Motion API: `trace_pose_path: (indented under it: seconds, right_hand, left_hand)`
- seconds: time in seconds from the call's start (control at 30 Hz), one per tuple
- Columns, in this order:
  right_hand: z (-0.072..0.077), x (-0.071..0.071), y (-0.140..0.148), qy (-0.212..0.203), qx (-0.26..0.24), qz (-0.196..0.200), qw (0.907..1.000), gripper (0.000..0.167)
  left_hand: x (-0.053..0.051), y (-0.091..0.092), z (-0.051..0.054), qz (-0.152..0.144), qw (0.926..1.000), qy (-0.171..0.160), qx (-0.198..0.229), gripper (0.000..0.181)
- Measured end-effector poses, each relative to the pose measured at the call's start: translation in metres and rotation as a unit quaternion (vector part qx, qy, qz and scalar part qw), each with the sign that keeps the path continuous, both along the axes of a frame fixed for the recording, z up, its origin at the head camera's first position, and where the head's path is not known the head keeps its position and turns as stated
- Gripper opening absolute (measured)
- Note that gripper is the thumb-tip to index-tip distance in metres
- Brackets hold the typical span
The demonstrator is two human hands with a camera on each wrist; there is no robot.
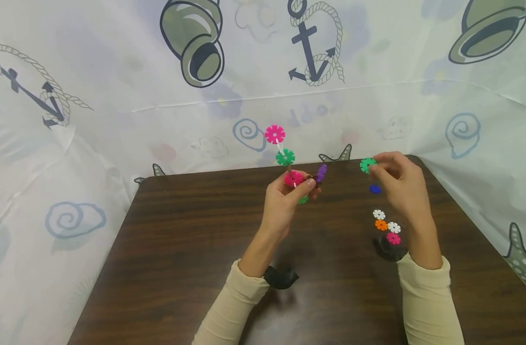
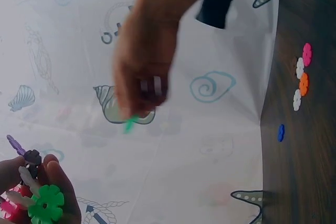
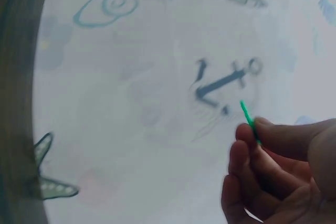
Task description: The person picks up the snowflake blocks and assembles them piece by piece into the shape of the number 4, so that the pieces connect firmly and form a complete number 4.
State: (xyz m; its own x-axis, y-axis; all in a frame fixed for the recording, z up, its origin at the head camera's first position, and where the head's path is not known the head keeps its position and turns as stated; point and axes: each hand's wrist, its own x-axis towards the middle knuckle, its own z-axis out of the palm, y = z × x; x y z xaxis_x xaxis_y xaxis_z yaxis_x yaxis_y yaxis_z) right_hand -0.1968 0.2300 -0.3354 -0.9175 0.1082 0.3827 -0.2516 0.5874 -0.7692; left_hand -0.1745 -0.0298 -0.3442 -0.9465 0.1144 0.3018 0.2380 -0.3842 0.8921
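Observation:
My left hand point(image 1: 277, 203) grips a chain of interlocking plastic snowflake discs above the middle of the table. The chain shows a pink disc point(image 1: 274, 134) at its top, a green disc point(image 1: 285, 157) below it, another pink disc point(image 1: 293, 179) by the fingers and a purple disc point(image 1: 322, 173) jutting right. White and dark discs between them are seen partly edge-on; fingers hide some of the chain. To the right, my right hand point(image 1: 403, 187) pinches a loose green disc point(image 1: 368, 165) between thumb and forefinger, apart from the chain. It appears edge-on in the right wrist view.
On the dark wooden table point(image 1: 181, 249) under the right hand lie a blue disc point(image 1: 375, 189), an orange disc point(image 1: 381, 225), a pink disc point(image 1: 393, 238) and two white discs point(image 1: 379, 214). A patterned white cloth point(image 1: 116, 120) hangs behind and beside the table.

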Motion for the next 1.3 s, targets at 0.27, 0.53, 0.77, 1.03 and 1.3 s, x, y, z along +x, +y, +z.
trace_pose_path:
  seconds: [0.27,0.53,0.77,1.03,1.3]
  right_hand:
    - [0.022,0.030,-0.033,0.138,-0.060,-0.006,0.9887,0.024]
    - [0.027,0.043,-0.058,0.231,-0.080,0.028,0.9692,0.025]
    - [0.026,0.047,-0.068,0.270,-0.057,0.040,0.9602,0.026]
    - [0.027,0.051,-0.073,0.284,-0.035,0.055,0.9566,0.029]
    - [0.028,0.052,-0.074,0.299,0.001,0.056,0.9527,0.026]
  left_hand:
    - [0.001,0.002,-0.002,-0.005,0.9998,-0.010,-0.019,0.020]
    - [0.001,0.003,-0.004,-0.016,0.9992,-0.011,-0.036,0.020]
    - [0.003,0.003,-0.004,-0.024,0.9984,0.011,-0.050,0.020]
    - [0.004,0.003,-0.001,-0.024,0.9979,0.015,-0.059,0.020]
    - [0.005,0.003,0.000,-0.016,0.9977,0.017,-0.064,0.020]
